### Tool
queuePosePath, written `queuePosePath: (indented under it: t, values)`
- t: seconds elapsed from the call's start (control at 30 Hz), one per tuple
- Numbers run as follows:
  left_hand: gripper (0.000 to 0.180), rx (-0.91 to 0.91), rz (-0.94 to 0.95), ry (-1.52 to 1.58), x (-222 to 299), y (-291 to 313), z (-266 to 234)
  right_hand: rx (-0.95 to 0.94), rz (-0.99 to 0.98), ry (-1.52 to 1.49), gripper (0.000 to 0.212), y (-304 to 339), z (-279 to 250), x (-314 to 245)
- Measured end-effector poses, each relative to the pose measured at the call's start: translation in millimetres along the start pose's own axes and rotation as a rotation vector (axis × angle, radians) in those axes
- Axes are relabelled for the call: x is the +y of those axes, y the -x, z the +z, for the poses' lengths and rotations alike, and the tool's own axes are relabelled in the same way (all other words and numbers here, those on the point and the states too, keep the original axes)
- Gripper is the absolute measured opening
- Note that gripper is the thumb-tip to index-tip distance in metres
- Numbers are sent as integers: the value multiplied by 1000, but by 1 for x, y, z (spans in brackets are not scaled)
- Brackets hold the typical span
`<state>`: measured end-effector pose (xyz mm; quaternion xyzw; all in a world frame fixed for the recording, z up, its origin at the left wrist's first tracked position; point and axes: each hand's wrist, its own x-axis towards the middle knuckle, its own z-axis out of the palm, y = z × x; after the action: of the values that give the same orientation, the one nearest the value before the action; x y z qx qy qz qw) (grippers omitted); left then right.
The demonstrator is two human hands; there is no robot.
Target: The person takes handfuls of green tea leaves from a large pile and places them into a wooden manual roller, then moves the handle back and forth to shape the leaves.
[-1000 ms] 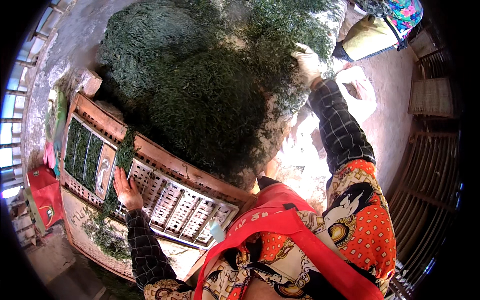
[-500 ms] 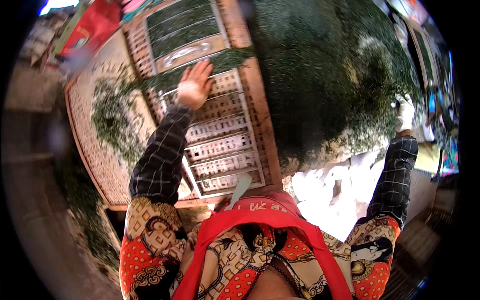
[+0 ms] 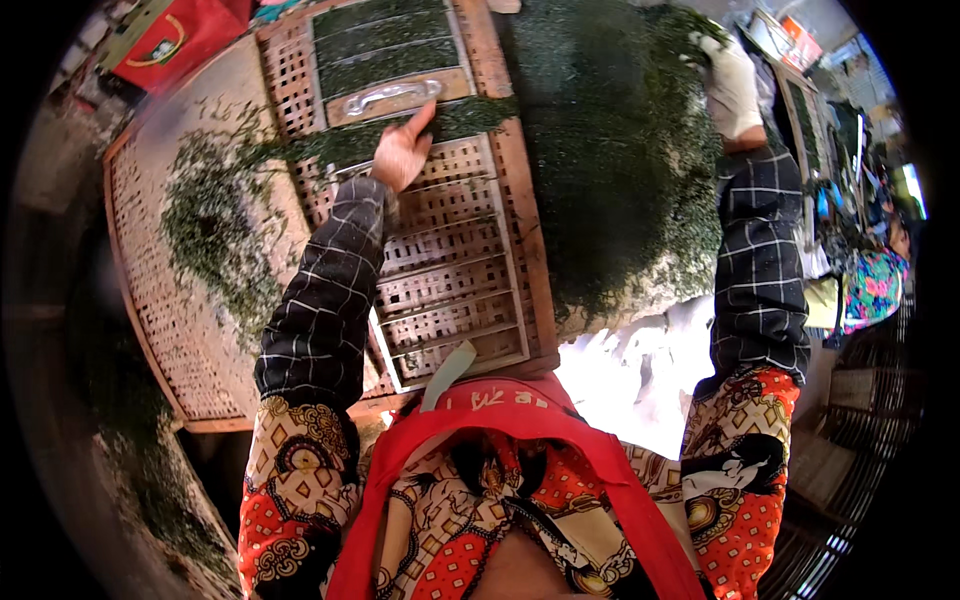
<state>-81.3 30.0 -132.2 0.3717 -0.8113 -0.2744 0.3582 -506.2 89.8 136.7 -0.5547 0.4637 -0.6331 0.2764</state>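
My left hand, bare, hovers at or touches a band of fine dark green plant shreds lying across a slatted metal-edged frame. Its index finger points out, close to the metal handle of a wooden bar; the other fingers are partly bent, and nothing shows in them. My right hand, in a white glove, reaches over the far right side of a large heap of the same green shreds. The glove's fingers look parted at the heap; whether they touch any shreds is unclear.
Beneath the frame is a wood-edged woven tray; a perforated tray with scattered shreds stands at its left. A red bag sits far left. White sheeting lies before the heap. Another frame stands at right.
My right hand has moved left and away from me over the heap. My left hand has shifted slightly, its spread fingers now partly bent with the index finger pointing toward the handle.
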Motion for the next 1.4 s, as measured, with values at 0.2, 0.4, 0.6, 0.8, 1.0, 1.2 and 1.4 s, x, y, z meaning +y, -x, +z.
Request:
queuePosePath:
  t: [0.2,0.4,0.6,0.8,1.0,1.2,1.4]
  values:
    - [59,192,-428,1065,101,-40,-60,-194,-56,232,26,40,188,57]
    - [15,317,-680,673,56,-26,-73,-497,-210,575,43,91,282,110]
    - [33,283,-368,-274,42,28,-79,-470,-405,865,47,120,260,151]
    - [17,292,-62,-658,25,24,-71,-652,-548,1010,27,124,292,168]
    - [17,366,-72,-538,-5,50,-89,-583,-496,1175,30,105,239,162]
    - [18,258,-142,-844,3,64,-91,-649,-433,562,50,139,293,127]
    - [31,165,-160,-528,5,67,-122,-865,-421,772,61,162,338,143]
